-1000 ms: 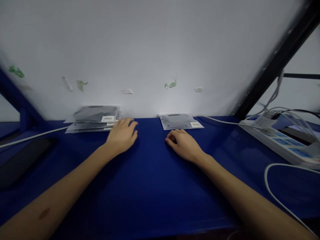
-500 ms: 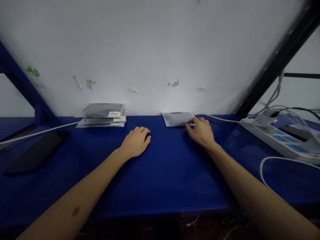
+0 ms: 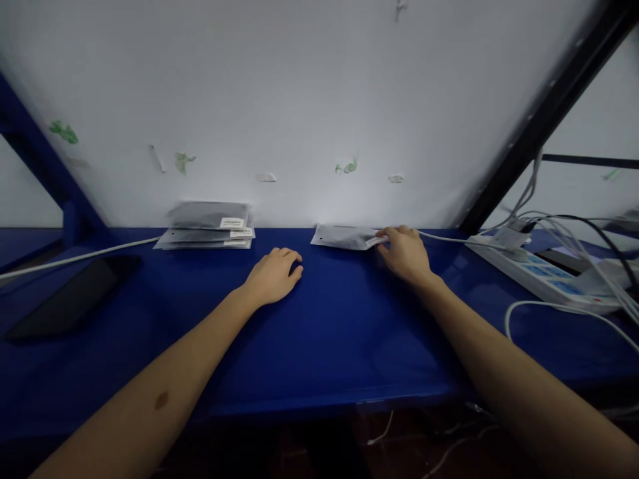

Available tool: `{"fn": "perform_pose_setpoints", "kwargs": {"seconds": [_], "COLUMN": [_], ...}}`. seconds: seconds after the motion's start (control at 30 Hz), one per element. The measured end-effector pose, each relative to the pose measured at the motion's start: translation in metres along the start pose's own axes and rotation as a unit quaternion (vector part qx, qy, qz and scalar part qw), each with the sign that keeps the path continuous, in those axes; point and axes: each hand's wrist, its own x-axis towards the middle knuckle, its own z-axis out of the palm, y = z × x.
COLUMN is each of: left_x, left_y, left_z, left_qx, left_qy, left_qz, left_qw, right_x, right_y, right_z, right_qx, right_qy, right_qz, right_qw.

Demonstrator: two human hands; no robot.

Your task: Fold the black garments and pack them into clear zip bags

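Head view: one flat, translucent grey plastic pouch (image 3: 344, 237), at the back of the blue desk (image 3: 329, 332), near the white wall (image 3: 299, 100); its long axis runs left to right, holed end pointing left. Right hand (image 3: 403, 253): thumb and fingers pinch the pouch's right end. Left hand (image 3: 274, 274): fingers loosely bent, thumb apart, near stacked grey pouches with white labels (image 3: 207, 216).
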Motion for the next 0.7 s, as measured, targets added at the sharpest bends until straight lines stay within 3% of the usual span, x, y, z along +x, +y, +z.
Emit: {"fn": "perform_pose_setpoints", "kwargs": {"seconds": [0.2,0.3,0.37,0.43,0.5,0.6,0.7], "left_x": [0.001,0.002,0.002,0.002,0.002,0.003,0.001], "left_y": [0.002,0.003,0.004,0.004,0.004,0.004,0.006], "left_z": [-0.001,-0.002,-0.003,-0.003,-0.004,-0.005,-0.006], "left_qx": [-0.013,-0.018,-0.024,-0.031,-0.035,-0.036,-0.047], "left_qy": [0.045,0.097,0.124,0.12,0.073,0.002,-0.002], "left_qz": [-0.02,-0.024,-0.019,-0.012,-0.005,0.016,0.038], "left_qw": [0.999,0.995,0.992,0.992,0.997,0.999,0.998], "right_x": [-0.006,-0.017,-0.029,-0.042,-0.053,-0.054,-0.039], "right_y": [-0.034,-0.059,-0.08,-0.101,-0.114,-0.114,-0.093], "right_z": [-0.012,-0.021,-0.031,-0.042,-0.05,-0.054,-0.043], "right_qx": [0.094,0.105,0.096,0.099,0.148,0.226,0.23], "right_qy": [0.032,-0.021,-0.091,-0.12,-0.105,-0.049,0.004], "right_qz": [-0.137,-0.224,-0.281,-0.352,-0.402,-0.369,-0.209], "right_qw": [0.986,0.969,0.951,0.923,0.897,0.9,0.95]}}
